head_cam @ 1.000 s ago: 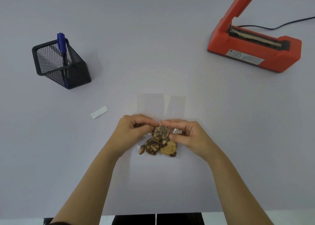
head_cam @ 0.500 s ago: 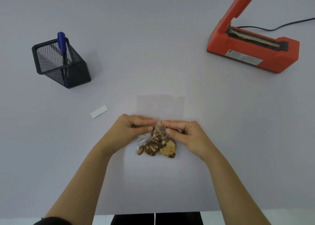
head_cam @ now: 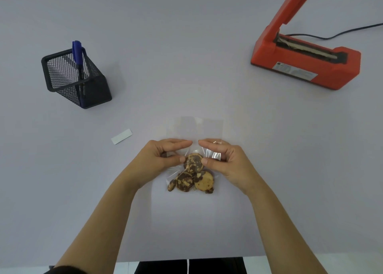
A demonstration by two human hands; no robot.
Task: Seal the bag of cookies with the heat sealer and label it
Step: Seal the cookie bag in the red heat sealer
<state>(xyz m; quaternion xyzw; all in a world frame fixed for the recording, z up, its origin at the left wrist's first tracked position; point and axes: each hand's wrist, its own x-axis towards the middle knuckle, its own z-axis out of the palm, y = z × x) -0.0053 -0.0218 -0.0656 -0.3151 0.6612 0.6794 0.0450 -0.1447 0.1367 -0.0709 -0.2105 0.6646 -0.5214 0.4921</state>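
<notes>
Bright, even light, all sharp. Glare streaks the clear plastic bag [head_cam: 214,154] between the fingers [head_cam: 209,147] of the right hand [head_cam: 228,166]; faint shadow lies beneath them.

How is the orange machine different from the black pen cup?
The orange plastic heat sealer is solid, long and low, arm raised; the black wire-mesh pen cup is see-through and squarish, holding a blue marker. The sealer sits far right, the cup far left. Both stand untouched.

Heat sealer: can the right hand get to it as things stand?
Probably yes, once it lets go: the right hand pinches the bag now, but only bare table lies between it and the heat sealer, whose lever stands raised.
</notes>
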